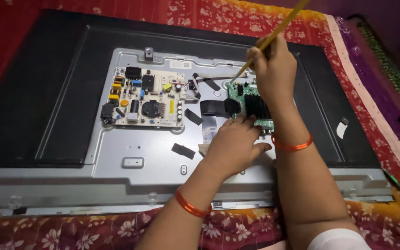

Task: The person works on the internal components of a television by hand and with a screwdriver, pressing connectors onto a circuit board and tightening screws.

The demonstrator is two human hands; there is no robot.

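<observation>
A flat television lies face down with its back cover off, showing a grey metal chassis (140, 153). A green circuit board (248, 99) with a black heat sink sits right of centre. My right hand (274, 65) grips a long yellow tool (274, 32), its tip touching the green board's upper left corner. My left hand (234, 141) rests flat on the chassis, fingers pressing the green board's lower edge. A cream power board (142, 97) with many components sits to the left.
Black tape strips (183, 150) and flat ribbon cables (209, 107) lie between the boards. The black frame (33, 92) surrounds the chassis. A red floral cloth (93, 231) lies under everything. A dark tool with a green tip (394, 180) lies at the right edge.
</observation>
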